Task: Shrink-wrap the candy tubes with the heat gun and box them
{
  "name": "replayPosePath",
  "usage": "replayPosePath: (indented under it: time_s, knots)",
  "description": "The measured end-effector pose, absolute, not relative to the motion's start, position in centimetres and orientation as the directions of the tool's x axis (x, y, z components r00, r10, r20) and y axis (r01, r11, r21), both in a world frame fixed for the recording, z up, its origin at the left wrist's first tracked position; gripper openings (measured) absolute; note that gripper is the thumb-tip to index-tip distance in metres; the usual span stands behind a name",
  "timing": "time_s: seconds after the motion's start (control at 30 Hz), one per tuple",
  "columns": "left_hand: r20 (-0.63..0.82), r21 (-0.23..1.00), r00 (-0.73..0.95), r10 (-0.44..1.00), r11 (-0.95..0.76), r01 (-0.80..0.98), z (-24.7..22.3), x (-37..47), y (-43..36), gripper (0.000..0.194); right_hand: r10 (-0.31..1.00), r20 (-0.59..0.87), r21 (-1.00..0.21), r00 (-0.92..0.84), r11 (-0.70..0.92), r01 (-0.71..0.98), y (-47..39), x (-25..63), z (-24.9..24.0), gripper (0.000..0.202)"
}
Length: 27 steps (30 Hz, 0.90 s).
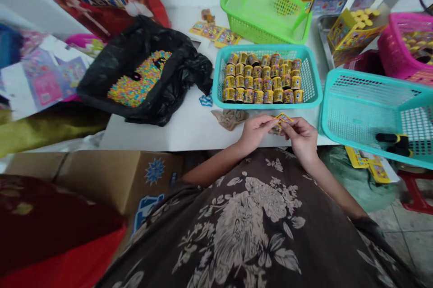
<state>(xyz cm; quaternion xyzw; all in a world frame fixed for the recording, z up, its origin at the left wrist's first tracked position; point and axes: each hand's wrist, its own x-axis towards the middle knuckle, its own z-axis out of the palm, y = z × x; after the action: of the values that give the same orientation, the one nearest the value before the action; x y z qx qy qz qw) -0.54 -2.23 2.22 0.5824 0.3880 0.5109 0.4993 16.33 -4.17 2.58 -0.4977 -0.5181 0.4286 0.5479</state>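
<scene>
At the table's front edge, my left hand (pixel 254 132) and my right hand (pixel 301 136) meet, pinching a small yellow-edged printed label (pixel 284 118) between their fingertips. Something small shows below the label, too hidden to name. Just beyond my hands stands a turquoise basket (pixel 267 106) with several rows of small yellow-wrapped tubs (pixel 258 84) with dark ends. A crumpled brown cloth (pixel 230 118) lies to the left of my left hand.
On the left, a tray lined with a black bag (pixel 135 37) holds colourful small pieces (pixel 138 82). A green basket (pixel 250 30) and printed yellow sheets (pixel 211 31) lie behind. At right, a second turquoise basket (pixel 361 98) contains black-and-yellow objects (pixel 392 138), near a pink basket (pixel 392 44).
</scene>
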Motion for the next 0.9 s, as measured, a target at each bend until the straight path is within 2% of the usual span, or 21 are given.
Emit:
replayPosePath:
  time_s: [0.1, 0.17, 0.3, 0.4, 0.47, 0.57, 0.63, 0.73, 0.9]
  knots:
    - [0.065, 0.988, 0.169, 0.983, -0.040, -0.147, 2.3, -0.6, -2.4, 0.040, 0.991, 0.112, -0.991, 0.078, 0.106, 0.077, -4.4, 16.7, 2.7, 0.039]
    - [-0.037, 0.975, 0.183, 0.982, 0.075, -0.208, 2.3, -0.3, -2.5, 0.041, 0.994, 0.073, -0.997, 0.081, 0.071, 0.035, -4.5, 16.8, 2.7, 0.039]
    - [-0.069, 0.967, 0.185, 0.980, 0.112, -0.230, 2.3, 0.3, -2.6, 0.045, 0.999, 0.010, -0.999, 0.048, 0.012, -0.031, -4.7, 16.5, 2.5, 0.042]
    - [-0.053, 0.975, 0.145, 0.988, 0.082, -0.208, 2.4, 0.4, -2.5, 0.055, 0.999, 0.045, -0.995, 0.015, 0.043, 0.086, -5.3, 16.9, 2.5, 0.041]
    - [-0.053, 0.980, 0.140, 0.989, 0.079, -0.182, 2.3, 0.2, -2.4, 0.058, 0.985, 0.165, -0.961, 0.056, 0.147, 0.236, -5.9, 18.0, 2.6, 0.037]
    - [-0.038, 0.991, 0.137, 0.990, 0.054, -0.121, 1.6, -0.5, -2.3, 0.058, 0.902, 0.421, -0.792, 0.100, 0.312, 0.524, -6.7, 20.1, 2.7, 0.027]
    - [-0.011, 0.997, 0.131, 0.991, 0.021, -0.075, 0.9, -1.0, -2.2, 0.057, 0.852, 0.520, -0.654, 0.064, 0.349, 0.671, -7.1, 21.3, 2.6, 0.020]
    - [0.065, 0.998, 0.141, 0.988, -0.067, 0.008, 0.1, -1.6, -1.9, 0.053, 0.839, 0.544, -0.503, -0.018, 0.343, 0.794, -7.2, 22.1, 1.8, 0.017]
    - [0.308, 0.930, 0.188, 0.933, -0.336, 0.147, 0.3, -2.2, -1.4, 0.052, 0.879, 0.448, -0.320, -0.161, 0.326, 0.890, -6.3, 21.5, 0.0, 0.031]
